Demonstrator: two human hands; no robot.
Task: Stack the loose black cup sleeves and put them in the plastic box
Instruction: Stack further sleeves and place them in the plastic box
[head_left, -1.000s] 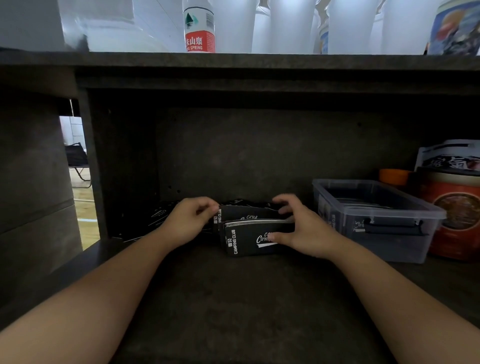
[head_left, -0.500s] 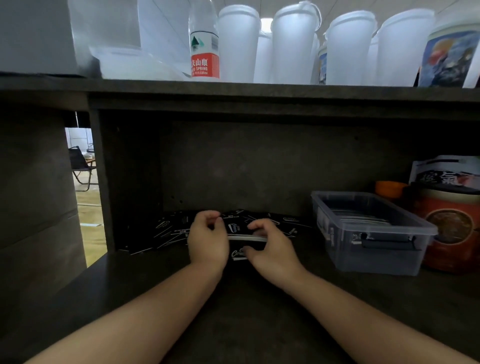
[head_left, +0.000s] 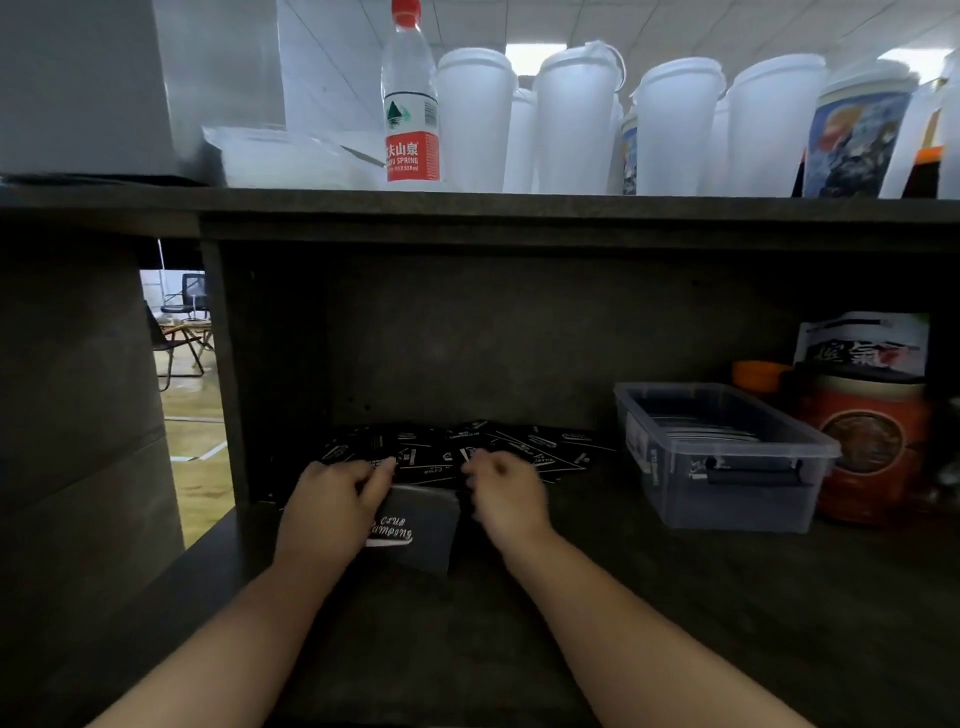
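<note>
Left hand (head_left: 332, 506) grip clasping flat matte black cup sleeves stack (head_left: 415, 527), long axis lying near-far, right hand (head_left: 506, 496) grip curling, contact unclear, clear rectangular plastic box (head_left: 727, 499) sitting right.

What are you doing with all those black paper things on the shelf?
A person is tidying flat black cardboard cup sleeves. The left hand grips a small stack of sleeves standing on the dark shelf, while the right hand reaches with curled fingers at the loose sleeves scattered behind; whether it holds one is unclear. The clear plastic box to the right already holds some sleeves.
</note>
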